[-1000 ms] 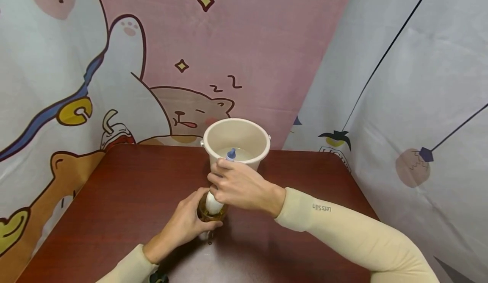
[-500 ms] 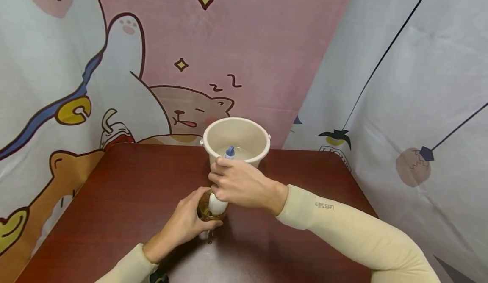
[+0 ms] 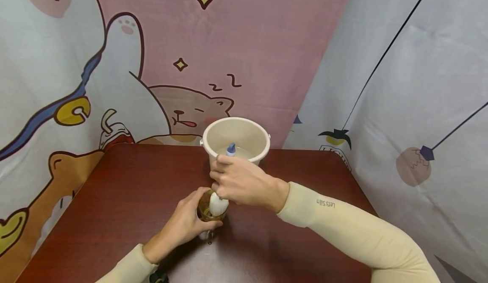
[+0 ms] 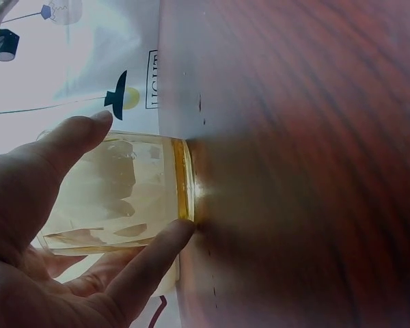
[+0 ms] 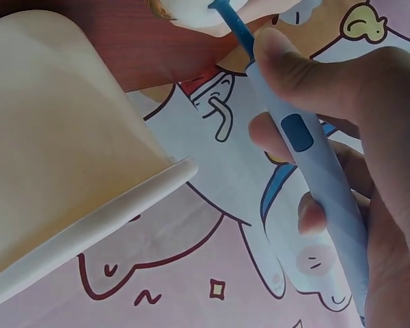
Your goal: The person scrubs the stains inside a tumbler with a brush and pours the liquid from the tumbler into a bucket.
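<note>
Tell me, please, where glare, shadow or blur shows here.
Head view: pale glare on the near table, dark shadow below the left hand; left wrist view: backdrop partly washed out, table grain soft; right wrist view: backdrop outlines crisp.

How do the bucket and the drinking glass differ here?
Colour: the bucket is opaque cream; the glass is see-through, with a yellow-amber tint.
Size: the bucket is plainly the larger, the glass much smaller.
Handling: the left hand grips the glass, while neither hand holds the bucket.
Shared: the bucket and the glass both have a round, open mouth.
</note>
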Demonstrator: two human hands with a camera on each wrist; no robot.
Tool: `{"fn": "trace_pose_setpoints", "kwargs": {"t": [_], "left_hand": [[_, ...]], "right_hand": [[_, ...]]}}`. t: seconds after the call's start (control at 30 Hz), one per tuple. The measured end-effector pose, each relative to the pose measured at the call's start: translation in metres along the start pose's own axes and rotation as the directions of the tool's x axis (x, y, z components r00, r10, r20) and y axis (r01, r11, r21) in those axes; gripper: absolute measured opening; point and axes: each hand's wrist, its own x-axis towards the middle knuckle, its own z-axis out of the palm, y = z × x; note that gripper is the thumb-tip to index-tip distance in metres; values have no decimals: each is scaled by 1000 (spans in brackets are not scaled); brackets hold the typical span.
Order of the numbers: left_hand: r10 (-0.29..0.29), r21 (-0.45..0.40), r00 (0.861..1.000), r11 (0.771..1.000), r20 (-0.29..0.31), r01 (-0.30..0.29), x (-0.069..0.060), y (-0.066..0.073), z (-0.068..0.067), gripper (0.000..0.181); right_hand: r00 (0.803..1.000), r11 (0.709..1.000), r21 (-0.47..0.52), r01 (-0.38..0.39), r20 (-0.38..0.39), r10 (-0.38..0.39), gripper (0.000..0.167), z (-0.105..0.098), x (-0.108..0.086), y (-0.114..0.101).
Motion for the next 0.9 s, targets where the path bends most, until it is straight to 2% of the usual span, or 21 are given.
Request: {"fn": "trace_pose_setpoints", "kwargs": {"t": [0.23,0.5,0.63,0.9], "left_hand": [[13,9,1000,1000,-11,-12,-1,-1,1,83],[3,10,1000,1000,-2,-3,0,-3,2,86],[-8,17,1000,1000,-1,8,-1,-2,2,85],[-16,10,1000,1000,-1,16,0,0,2,82]], "right_hand": [[1000,1000,19,-7,28,6,31,0,-2,2],[999,999,45,-16,45,14,38,1,-3,1],[999,998,58,-15,48,12,37,1,-3,2],[999,994,103,-30,23,28,17,5,-5,3]]}}
